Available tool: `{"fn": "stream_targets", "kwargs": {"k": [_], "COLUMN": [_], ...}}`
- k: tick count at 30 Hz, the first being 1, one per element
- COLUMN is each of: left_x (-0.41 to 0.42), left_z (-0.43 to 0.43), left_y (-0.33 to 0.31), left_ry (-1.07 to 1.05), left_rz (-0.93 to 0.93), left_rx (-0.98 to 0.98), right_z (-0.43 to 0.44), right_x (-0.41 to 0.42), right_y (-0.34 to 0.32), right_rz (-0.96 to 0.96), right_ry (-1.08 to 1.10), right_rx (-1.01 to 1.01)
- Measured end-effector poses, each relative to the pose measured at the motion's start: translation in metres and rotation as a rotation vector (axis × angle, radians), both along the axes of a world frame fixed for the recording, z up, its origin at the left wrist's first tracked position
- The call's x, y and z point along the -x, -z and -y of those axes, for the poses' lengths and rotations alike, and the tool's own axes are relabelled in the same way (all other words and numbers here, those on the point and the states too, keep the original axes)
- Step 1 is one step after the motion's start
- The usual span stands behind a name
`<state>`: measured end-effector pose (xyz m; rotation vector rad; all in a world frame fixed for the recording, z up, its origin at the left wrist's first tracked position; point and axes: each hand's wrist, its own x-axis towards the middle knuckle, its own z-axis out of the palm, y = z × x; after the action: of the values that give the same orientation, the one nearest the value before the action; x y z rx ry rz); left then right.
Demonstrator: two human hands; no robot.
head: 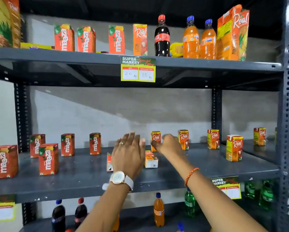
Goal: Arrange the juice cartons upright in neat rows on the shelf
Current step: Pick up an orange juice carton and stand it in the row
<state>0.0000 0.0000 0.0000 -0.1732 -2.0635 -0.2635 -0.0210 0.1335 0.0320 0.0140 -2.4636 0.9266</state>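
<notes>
Head view: left hand (129, 153) spread above 2 fallen cartons (150, 159) (right hand (168, 144) blurred, grip unclear).

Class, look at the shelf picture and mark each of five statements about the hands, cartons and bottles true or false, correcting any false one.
1. The left hand wears a ring and a wristwatch. True.
2. The right hand has lifted a carton clear of the middle shelf. False: it reaches toward the standing Real carton, and no lifted carton is visible.
3. A cola bottle stands on the top shelf beside two orange soda bottles. True.
4. All the cartons on the middle shelf are Maaza. False: Maaza cartons stand on its left part, Real cartons on its right.
5. The price tag hangs from the bottom shelf. False: it hangs from the top shelf's front edge.
</notes>
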Motion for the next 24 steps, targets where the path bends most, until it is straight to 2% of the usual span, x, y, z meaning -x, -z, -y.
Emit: {"fn": "stream_targets", "kwargs": {"k": [3,4,6,10,16,21,24], "left_x": [0.005,0.002,0.009,0.020,0.024,0.025,0.026], "left_z": [-0.004,-0.005,0.001,0.008,0.006,0.006,0.005], "left_y": [0.049,0.063,0.085,0.100,0.101,0.102,0.103], "left_ry": [-0.019,-0.039,-0.058,-0.037,-0.028,-0.025,-0.018], "left_rz": [0.069,0.134,0.131,0.024,0.028,0.034,0.034], "left_rx": [-0.003,-0.016,0.034,0.107,0.104,0.123,0.110], "right_z": [0.000,0.000,0.006,0.020,0.027,0.022,0.016], "right_x": [0.014,0.019,0.025,0.038,0.061,0.063,0.062], "right_y": [0.023,0.030,0.039,0.041,0.045,0.056,0.059], "right_rz": [0.306,0.361,0.401,0.391,0.375,0.215,0.088], "right_ry": [-0.035,-0.055,-0.071,-0.111,-0.032,0.076,0.081], "right_rx": [0.054,0.066,0.077,0.102,0.101,0.158,0.289]}}
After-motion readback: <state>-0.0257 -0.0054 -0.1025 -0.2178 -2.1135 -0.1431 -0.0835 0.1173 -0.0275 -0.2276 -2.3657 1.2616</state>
